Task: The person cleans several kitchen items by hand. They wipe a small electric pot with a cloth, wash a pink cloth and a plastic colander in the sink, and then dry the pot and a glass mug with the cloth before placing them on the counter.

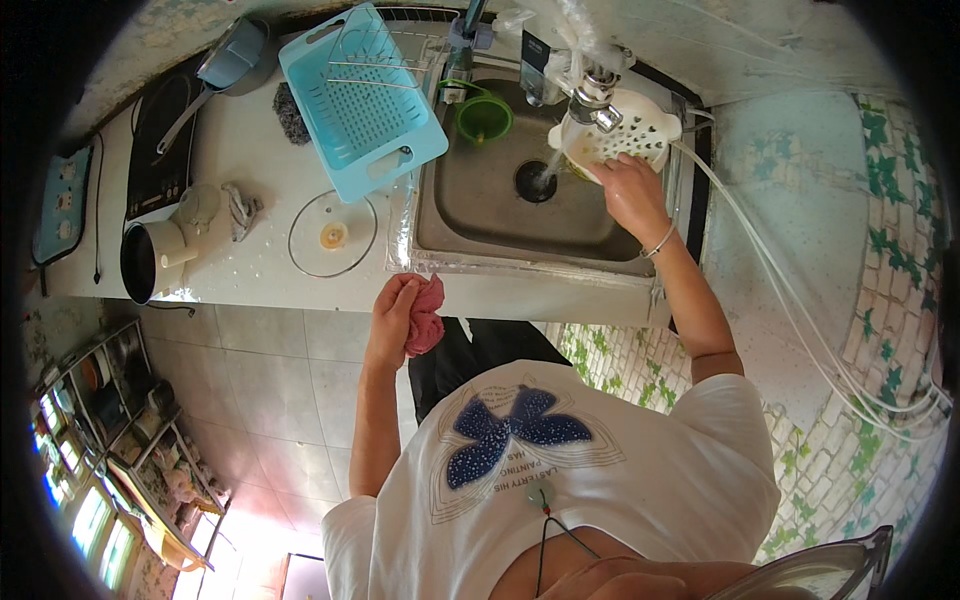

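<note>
My left hand (393,315) grips a crumpled pinkish-red cloth (426,319) in front of the counter's edge. Over the sink, my right hand (631,193) holds the near rim of a white plastic colander (646,124), its fingertips inside the rim. Heart-shaped holes show in the colander. From the metal faucet (598,101) a stream of water falls beside the colander towards the drain (535,181) of the steel sink (480,199). A green strainer basket (484,118) sits at the sink's far left corner.
Left of the sink are a blue draining basket (375,112) with a wire rack, a glass lid (334,235), a white-handled pot (154,259), an induction cooker (161,142) and a saucepan (236,60). White hoses (765,255) run down the right side.
</note>
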Demonstrator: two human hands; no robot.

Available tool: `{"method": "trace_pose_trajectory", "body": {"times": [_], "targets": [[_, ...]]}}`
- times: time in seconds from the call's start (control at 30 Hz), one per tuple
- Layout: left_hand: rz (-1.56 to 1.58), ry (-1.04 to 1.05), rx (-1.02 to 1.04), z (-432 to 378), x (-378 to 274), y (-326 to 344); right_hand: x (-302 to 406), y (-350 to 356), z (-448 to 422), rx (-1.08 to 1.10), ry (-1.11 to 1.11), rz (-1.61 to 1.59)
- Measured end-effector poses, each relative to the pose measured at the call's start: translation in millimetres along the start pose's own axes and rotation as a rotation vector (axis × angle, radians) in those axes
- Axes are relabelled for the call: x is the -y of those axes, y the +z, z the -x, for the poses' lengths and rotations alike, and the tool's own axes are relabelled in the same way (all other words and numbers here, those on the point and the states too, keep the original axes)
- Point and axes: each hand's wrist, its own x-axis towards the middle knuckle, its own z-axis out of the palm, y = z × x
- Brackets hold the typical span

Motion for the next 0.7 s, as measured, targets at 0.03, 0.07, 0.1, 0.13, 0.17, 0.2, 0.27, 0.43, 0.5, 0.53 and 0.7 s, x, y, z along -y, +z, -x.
{"method": "trace_pose_trajectory", "body": {"times": [0.03, 0.07, 0.1, 0.13, 0.17, 0.2, 0.27, 0.43, 0.5, 0.53, 0.7], "targets": [[-0.011, 0.005, -0.007, 0.8, -0.9, 0.7, 5.1, 1.4, -1.3, 0.032, -0.016, -0.029], [-0.020, 0.012, -0.013, 2.0, -2.6, 2.0, 11.4, 1.8, -1.7, 0.065, -0.032, -0.059], [-0.028, 0.022, -0.019, 2.7, -5.2, 3.7, 16.8, 0.9, -2.5, 0.096, -0.048, -0.086], [-0.036, 0.032, -0.024, 3.1, -6.5, 4.1, 20.8, 0.4, -1.7, 0.090, -0.079, -0.130], [-0.026, 0.032, -0.026, 2.7, -5.0, 2.5, 20.6, 2.7, -2.0, 0.092, -0.070, -0.130], [-0.017, 0.032, -0.026, 1.9, -2.7, 0.8, 18.7, 6.2, -2.5, 0.093, -0.060, -0.130], [-0.016, 0.018, -0.039, 2.9, 0.0, -2.1, 14.9, 10.9, -7.7, 0.091, -0.069, -0.137], [-0.039, -0.014, -0.060, 8.4, -0.8, -3.1, 2.6, 24.3, -32.3, 0.198, -0.232, -0.189], [-0.025, 0.013, -0.044, 11.1, -1.7, -4.4, -2.1, 34.4, -46.2, 0.266, -0.264, -0.146], [-0.018, 0.022, -0.035, 12.5, -1.1, -5.0, -3.2, 38.1, -53.6, 0.306, -0.259, -0.115], [-0.027, 0.015, -0.056, 16.3, 3.2, -9.6, -8.4, 31.8, -79.8, 0.527, -0.115, -0.266]]}}
